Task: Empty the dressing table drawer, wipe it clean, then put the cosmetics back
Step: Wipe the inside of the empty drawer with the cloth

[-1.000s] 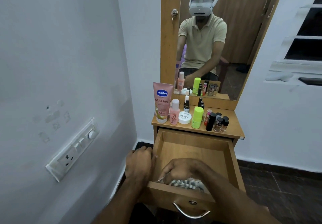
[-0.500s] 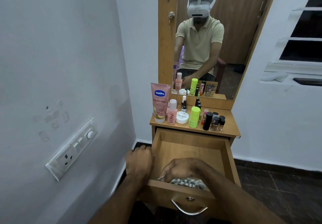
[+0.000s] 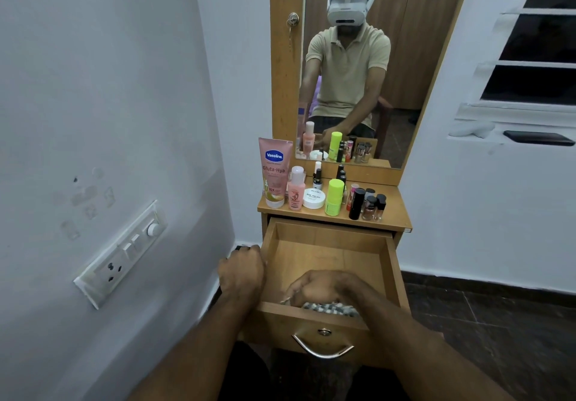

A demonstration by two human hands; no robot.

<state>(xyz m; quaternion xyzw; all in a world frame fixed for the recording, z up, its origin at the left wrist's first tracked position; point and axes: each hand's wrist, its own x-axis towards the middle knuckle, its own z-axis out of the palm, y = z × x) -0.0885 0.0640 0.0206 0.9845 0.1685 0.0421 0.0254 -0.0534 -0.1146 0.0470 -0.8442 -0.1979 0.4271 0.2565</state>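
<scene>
A white headset (image 3: 347,10), beige short-sleeved polo shirt (image 3: 349,70).

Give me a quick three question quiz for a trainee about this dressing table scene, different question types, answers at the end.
1. True or false: the drawer holds bottles.
2. Which hand presses the checked cloth into the drawer? A) left hand B) right hand
3. Fill in: the pink Vaseline tube stands on the table top, at the ______ end of the row.

Key
1. False; the cosmetics stand on the table top.
2. B; the right hand is on the cloth, the left hand grips the drawer's left wall.
3. left
</scene>
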